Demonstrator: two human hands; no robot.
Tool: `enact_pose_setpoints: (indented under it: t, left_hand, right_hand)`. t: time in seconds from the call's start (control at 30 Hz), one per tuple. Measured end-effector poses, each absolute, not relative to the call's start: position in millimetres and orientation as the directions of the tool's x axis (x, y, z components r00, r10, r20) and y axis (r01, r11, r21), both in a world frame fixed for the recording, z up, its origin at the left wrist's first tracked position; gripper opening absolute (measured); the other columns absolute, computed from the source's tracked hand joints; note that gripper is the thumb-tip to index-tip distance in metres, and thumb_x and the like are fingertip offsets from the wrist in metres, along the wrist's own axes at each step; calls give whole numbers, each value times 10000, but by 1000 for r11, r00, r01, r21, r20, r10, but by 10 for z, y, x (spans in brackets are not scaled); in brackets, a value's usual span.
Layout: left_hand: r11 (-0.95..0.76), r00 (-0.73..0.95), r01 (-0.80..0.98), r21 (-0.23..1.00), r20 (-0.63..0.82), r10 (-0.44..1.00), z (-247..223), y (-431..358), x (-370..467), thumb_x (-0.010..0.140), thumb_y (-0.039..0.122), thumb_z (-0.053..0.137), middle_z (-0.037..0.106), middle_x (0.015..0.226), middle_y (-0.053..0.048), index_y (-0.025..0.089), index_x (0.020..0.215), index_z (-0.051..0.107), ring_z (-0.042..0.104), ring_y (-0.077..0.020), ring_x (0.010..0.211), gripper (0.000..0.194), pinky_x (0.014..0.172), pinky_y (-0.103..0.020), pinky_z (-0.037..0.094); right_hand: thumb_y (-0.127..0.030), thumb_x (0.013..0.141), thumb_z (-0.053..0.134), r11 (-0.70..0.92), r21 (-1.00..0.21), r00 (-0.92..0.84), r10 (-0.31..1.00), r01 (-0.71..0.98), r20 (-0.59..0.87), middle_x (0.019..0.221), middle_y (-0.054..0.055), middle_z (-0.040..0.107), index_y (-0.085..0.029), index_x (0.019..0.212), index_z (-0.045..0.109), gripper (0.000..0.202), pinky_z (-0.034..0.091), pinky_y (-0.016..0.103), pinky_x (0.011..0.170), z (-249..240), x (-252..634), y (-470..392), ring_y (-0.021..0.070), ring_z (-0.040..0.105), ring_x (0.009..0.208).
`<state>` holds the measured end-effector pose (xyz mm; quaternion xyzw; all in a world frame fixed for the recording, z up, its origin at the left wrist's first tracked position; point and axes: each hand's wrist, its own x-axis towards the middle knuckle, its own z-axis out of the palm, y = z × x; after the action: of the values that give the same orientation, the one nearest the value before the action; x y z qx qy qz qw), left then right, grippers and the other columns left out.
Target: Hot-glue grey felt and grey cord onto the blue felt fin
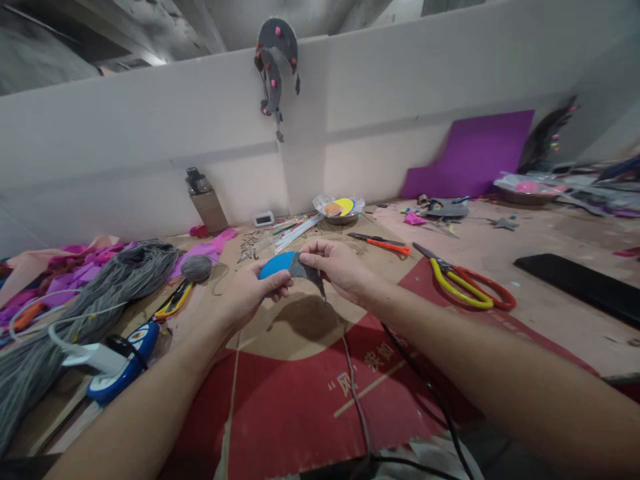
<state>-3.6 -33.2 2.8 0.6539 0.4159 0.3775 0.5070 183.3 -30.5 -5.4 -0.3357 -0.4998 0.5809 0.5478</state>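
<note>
By the left hand (256, 285) the blue end of a curved piece (286, 262) is gripped, thumb on top and fingers curled beneath; by the right hand (339, 265) its grey-wrapped part is pinched between thumb and fingers. The piece is thus held directly between the hands, raised above the cardboard (300, 343) – its long axis is directed from the left thumb across to the right fingertips, then bent down into a narrow tip just below the right hand. To that grey side and tip the right hand is nearer; the bare blue end is covered in part by the left thumb. Below the tip a grey strand (357, 398) is seen, led down between the forearms, though its join to the piece cannot be made out clearly. Farther out, to the left of the left hand, a grey yarn ball (197, 269) is placed – beyond the right hand an orange-handled tool (387, 246) is laid, with scissors (465, 283) to its right
</note>
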Motion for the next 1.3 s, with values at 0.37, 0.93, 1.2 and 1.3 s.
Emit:
enact_pose_setpoints:
  t: [0.37,0.93,1.2,1.3]
  left_hand:
    - [-242,333,359,901,118,936,44,-311,-63,718,371,728,631,589,-19,158,696,643,529,-129,545,230,570,-252,408]
    - [-73,364,209,975,-8,931,22,-352,-13,720,395,755,572,614,6,131,756,620,416,-59,451,298,428,-203,266]
    - [-94,348,86,992,59,936,19,-354,-47,695,308,766,529,636,19,138,757,619,353,-47,490,233,466,-219,211]
    - [-51,363,25,998,39,931,45,-381,-38,671,283,773,522,645,24,144,767,610,347,-43,489,235,469,-221,199]
  right_hand:
    - [-316,607,778,14,-944,-251,963,-329,102,657,-26,601,-172,735,600,263,408,249,601,-80,1822,-318,94,525,598]
    - [-283,742,661,270,-960,-162,946,-77,279,699,-16,589,-184,762,592,123,396,248,595,-41,1798,-374,107,510,647]
    - [-443,728,705,241,-960,-257,928,-144,271,697,-22,544,-181,777,593,289,341,222,535,-27,1819,-385,92,450,607]
    - [-531,719,705,164,-951,-320,915,-260,246,665,-35,517,-185,748,561,375,342,226,535,19,1816,-419,83,435,575]
